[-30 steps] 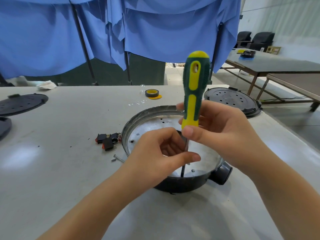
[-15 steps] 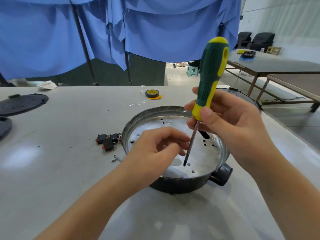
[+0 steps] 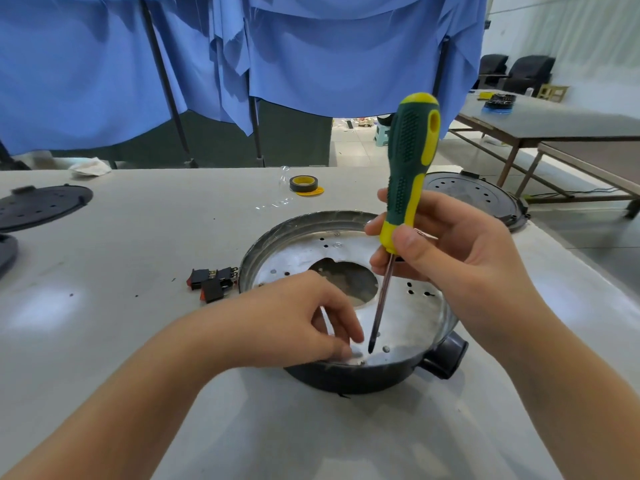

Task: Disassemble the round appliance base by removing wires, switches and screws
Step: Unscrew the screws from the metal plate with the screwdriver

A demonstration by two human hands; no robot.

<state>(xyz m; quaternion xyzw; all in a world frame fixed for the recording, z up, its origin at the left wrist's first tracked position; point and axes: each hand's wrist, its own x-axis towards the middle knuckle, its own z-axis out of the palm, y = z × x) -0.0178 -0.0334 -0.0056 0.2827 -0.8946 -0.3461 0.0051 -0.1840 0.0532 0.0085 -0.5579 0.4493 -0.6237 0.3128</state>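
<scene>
The round appliance base [image 3: 277, 233] lies open side up on the table, a black shell with a shiny metal plate inside and a large hole in its middle. My right hand [image 3: 446, 258] grips a green and yellow screwdriver [image 3: 408, 168] by the lower handle; its tip hangs just above the plate's near edge. My left hand [image 3: 304, 317] reaches into the base, fingertips down on the plate beside the tip, over a small part I cannot make out. Two removed black and red switches [image 3: 211, 282] lie left of the base.
A roll of black and yellow tape [image 3: 304, 184] lies behind the base. Black perforated round covers rest at the far right [image 3: 474, 199] and far left [image 3: 41, 206]. Blue cloth hangs behind the table. The table's right edge is close to the base.
The screwdriver lifted off the plate, swung right and came back down near the front edge. My left hand dropped from beside the shaft to the plate. The central hole has come into sight.
</scene>
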